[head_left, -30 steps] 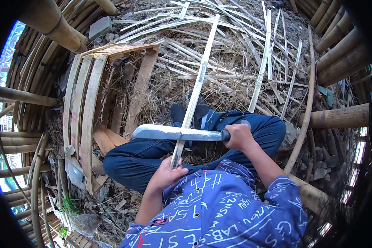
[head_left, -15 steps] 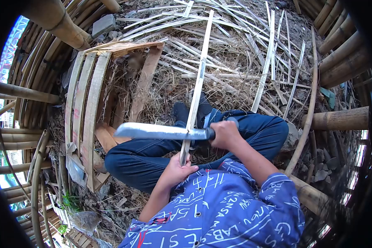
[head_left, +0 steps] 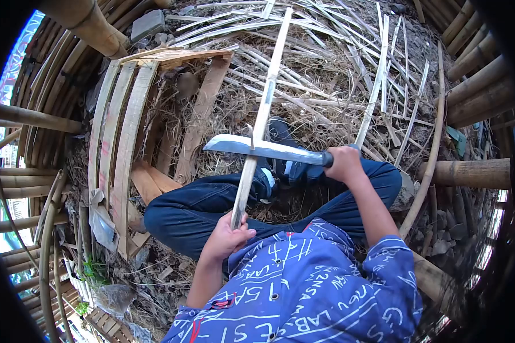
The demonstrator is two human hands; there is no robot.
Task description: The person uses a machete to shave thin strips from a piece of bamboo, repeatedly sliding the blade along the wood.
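The bamboo strip (head_left: pixel 262 116) is long, thin and pale, almost cream, with a flat face and a darker node band well above the machete (head_left: pixel 292 152). It runs from below the machete, over the person's lap, up past the blade and out over the mess on the ground, tilted a bit to the right at the top. The blade crosses it almost at a right angle and sits right against it, with a small sliver curling up at the crossing, just left of the strip.

The left hand (head_left: pixel 226 237) is below the machete, fingers wrapped tight round the strip's bottom end. The right hand (head_left: pixel 344 164) is at the machete's right end, fist closed on the dark handle. The blade itself is grey steel, wider toward the tip on the left.

Under the machete are the person's crossed legs in blue jeans (head_left: pixel 200 206). The ground above it is dirt covered in dry fibre and loads of loose split strips (head_left: pixel 337 74) lying every which way. Left of the machete there's a frame of curved bamboo slats (head_left: pixel 123 143). Thick round bamboo poles (head_left: pixel 469 171) are stacked to its right, and more (head_left: pixel 91 26) up to its left, so the spot is pretty much walled in by bamboo.
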